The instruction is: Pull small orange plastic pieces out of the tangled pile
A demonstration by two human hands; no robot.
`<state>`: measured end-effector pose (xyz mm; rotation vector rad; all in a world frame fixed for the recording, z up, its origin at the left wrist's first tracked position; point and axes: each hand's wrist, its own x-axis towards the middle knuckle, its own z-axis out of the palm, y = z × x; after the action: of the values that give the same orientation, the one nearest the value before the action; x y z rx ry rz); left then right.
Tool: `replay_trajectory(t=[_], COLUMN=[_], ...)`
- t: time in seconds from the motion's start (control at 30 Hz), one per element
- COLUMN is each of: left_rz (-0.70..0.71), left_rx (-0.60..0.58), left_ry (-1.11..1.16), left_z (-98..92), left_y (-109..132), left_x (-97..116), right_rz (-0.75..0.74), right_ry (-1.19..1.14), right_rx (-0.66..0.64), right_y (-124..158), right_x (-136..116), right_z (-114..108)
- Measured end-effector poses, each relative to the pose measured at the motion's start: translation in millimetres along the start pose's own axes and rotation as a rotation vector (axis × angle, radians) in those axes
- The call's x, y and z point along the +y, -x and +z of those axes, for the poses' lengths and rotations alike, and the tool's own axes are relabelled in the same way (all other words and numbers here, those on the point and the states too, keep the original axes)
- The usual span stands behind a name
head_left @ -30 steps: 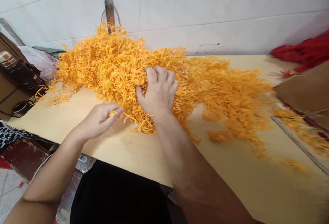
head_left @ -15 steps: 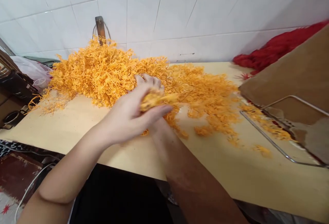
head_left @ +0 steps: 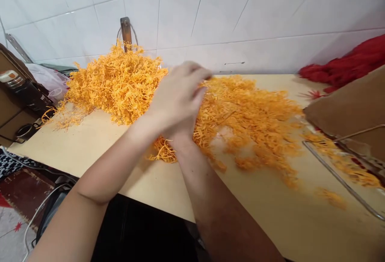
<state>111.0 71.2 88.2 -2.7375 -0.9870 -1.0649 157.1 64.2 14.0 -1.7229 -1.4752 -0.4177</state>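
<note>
A big heap of orange plastic sprigs (head_left: 120, 81) lies across the pale wooden table (head_left: 90, 145) against the tiled wall. My left hand (head_left: 177, 97) reaches across over the middle of the heap, smeared by motion, so its fingers are unclear. My right hand is almost wholly hidden under the left; only its wrist (head_left: 182, 143) and forearm show, resting at the heap's near edge. Loose orange sprigs (head_left: 264, 149) trail off to the right.
A red heap (head_left: 345, 67) lies at the back right behind a brown cardboard flap (head_left: 345, 109). A wire frame (head_left: 339, 177) sits at the right edge. A metal bracket (head_left: 126, 31) hangs on the wall. A dark flask (head_left: 27, 91) and a plastic bag (head_left: 45, 77) stand at the left.
My left hand, which pinched sprigs at the near left, then held a bunch, has swung up and right over my right hand. My right hand stays in the heap.
</note>
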Motion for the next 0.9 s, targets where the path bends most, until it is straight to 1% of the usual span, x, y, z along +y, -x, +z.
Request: replay_trajectory(t=[0.07, 0.1, 0.13, 0.23, 0.33, 0.43, 0.5, 0.57, 0.63, 0.67, 0.73, 0.83, 0.9], left_rz=[-0.110, -0.138, -0.131, -0.061, -0.076, -0.116, -0.095, -0.057, -0.049, -0.069, -0.150, -0.292, -0.380], left_rx=[0.000, -0.025, -0.057, -0.102, -0.111, -0.156, -0.200, -0.208, -0.141, -0.082, 0.053, 0.223, 0.355], left_ry=[-0.059, -0.068, -0.068, -0.067, -0.065, -0.057, -0.056, -0.033, 0.041, 0.102, 0.278, 0.615, 0.833], left_z=[-11.4, -15.6, -18.8, -24.1, -27.5, -31.7, -34.2, -35.0, -33.1, -31.1, -26.3, -22.9, -27.3], left_y=[10.7, 16.9, 23.5, 41.5, 50.7, 52.3, 53.5, 56.2, 59.7, 61.1, 62.9, 62.8, 62.7], left_x=[-24.3, -34.0, -41.4, -50.8, -51.7, -57.1, -63.5, -69.3, -72.4, -72.8, -72.1, -72.0, -75.5], right_rz=[-0.085, -0.139, -0.169, -0.197, -0.231, -0.193, -0.116, -0.050, -0.017, -0.002, 0.023, 0.003, -0.079], right_ry=[-0.066, -0.112, -0.167, -0.356, -0.537, -0.800, -1.004, -1.133, -1.170, -1.169, -1.133, -0.960, -0.800], right_rx=[0.029, 0.045, 0.079, 0.198, 0.262, 0.264, 0.282, 0.324, 0.356, 0.361, 0.360, 0.350, 0.312], right_y=[1.3, 2.2, 3.1, 4.4, 3.7, 1.1, -1.8, -5.0, -7.3, -7.7, -6.9, -3.3, -0.8], right_x=[0.9, 2.2, 3.6, 7.9, 10.1, 12.0, 14.4, 17.5, 19.8, 20.3, 19.8, 16.4, 13.8], right_z=[-1.1, -1.5, -1.7, -1.3, -1.9, -3.2, -2.0, 1.6, 6.0, 7.7, 8.5, 3.3, -1.6])
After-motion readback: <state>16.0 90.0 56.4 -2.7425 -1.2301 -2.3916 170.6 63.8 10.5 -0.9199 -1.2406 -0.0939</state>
